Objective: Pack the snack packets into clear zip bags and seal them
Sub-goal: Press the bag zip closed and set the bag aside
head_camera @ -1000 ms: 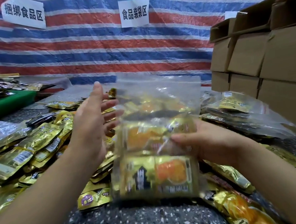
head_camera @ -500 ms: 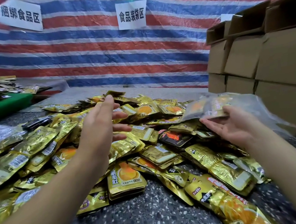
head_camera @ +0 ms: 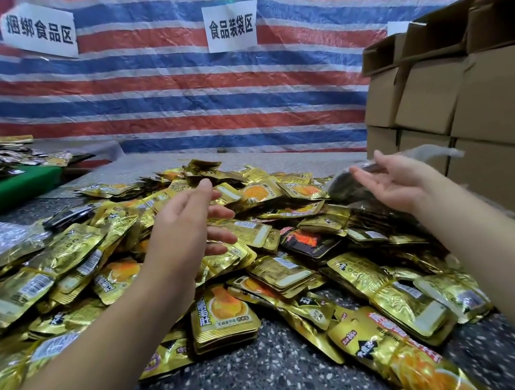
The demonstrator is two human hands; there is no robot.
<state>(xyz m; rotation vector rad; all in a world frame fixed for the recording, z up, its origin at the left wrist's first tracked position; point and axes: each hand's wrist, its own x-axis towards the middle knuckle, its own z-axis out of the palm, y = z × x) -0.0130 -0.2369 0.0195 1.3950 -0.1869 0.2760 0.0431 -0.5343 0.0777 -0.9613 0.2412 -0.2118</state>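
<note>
- The left hand (head_camera: 185, 230) is held at frame centre above the snack packets (head_camera: 256, 247), fingers spread, nothing gripped.
- The right hand (head_camera: 391, 180) is turned palm up at the right, fingers loose, perhaps touching a blurred clear bag (head_camera: 430, 152).

Left hand (head_camera: 186, 233) and right hand (head_camera: 393, 181) spread above heap of gold snack packets (head_camera: 279, 273), speckled table (head_camera: 258, 387)

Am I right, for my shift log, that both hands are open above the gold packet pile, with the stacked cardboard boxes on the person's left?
Not quite: the boxes stand on the person's right, as the head view shows. The rest holds: the left hand and right hand are open above the gold packet pile.
</note>
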